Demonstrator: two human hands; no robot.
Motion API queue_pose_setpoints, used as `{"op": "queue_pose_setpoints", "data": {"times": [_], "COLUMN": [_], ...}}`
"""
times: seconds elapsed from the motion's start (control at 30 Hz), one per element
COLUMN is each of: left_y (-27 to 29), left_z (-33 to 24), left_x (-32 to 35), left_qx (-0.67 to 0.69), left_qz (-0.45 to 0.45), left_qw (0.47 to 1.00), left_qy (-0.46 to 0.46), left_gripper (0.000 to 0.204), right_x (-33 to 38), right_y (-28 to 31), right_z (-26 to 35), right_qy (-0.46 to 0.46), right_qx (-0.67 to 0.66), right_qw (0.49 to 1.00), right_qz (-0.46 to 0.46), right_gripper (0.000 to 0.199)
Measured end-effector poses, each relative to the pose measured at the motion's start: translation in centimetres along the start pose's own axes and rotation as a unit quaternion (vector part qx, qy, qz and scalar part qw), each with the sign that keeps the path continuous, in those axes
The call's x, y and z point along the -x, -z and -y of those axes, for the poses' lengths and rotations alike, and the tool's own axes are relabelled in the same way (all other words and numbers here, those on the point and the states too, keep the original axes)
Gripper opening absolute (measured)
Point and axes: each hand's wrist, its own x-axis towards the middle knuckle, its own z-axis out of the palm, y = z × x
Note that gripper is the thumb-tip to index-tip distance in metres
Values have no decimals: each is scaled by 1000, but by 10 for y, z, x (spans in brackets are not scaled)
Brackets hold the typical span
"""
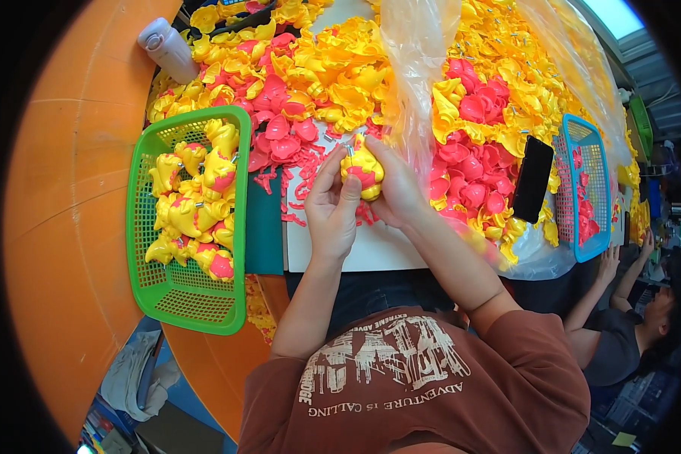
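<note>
Between both hands, over the white work board (pixel 318 246), I hold a small yellow and pink plastic toy figure (pixel 363 170). My left hand (pixel 331 204) grips it from the left, thumb across its front. My right hand (pixel 393 185) closes on its right side, fingers partly hidden behind it. Small pink plastic strips (pixel 295 204) lie on the board left of my hands. Beyond them are heaps of pink cup-shaped pieces (pixel 281 140) and yellow shell pieces (pixel 348 83). At the left, a green basket (pixel 242 227) contains several yellow and pink figures (pixel 193 212).
Clear plastic sheeting (pixel 416 68) runs beside more yellow and pink parts on the right. A black phone (pixel 533 180) rests on that pile, near a blue basket (pixel 604 204) with pink pieces. A lilac bottle (pixel 166 49) stands far left. Another person (pixel 620 333) works at the right.
</note>
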Motion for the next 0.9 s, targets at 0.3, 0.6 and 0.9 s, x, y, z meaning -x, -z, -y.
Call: {"op": "queue_pose_setpoints", "data": {"times": [0.3,0.6,0.9], "left_y": [-26,14,31], "left_z": [8,-15,-58], "left_x": [11,-10,-39], "left_qx": [73,221,349], "left_qz": [-19,-97,-144], "left_qw": [995,970,926], "left_qy": [-66,9,-31], "left_gripper": [40,32,40], "right_x": [1,-2,-16], "right_y": [5,22,85], "right_z": [-16,25,131], "right_qy": [416,478,305], "right_qx": [310,620,781], "right_qw": [854,622,526], "right_qz": [27,-33,-146], "right_gripper": [24,27,47]}}
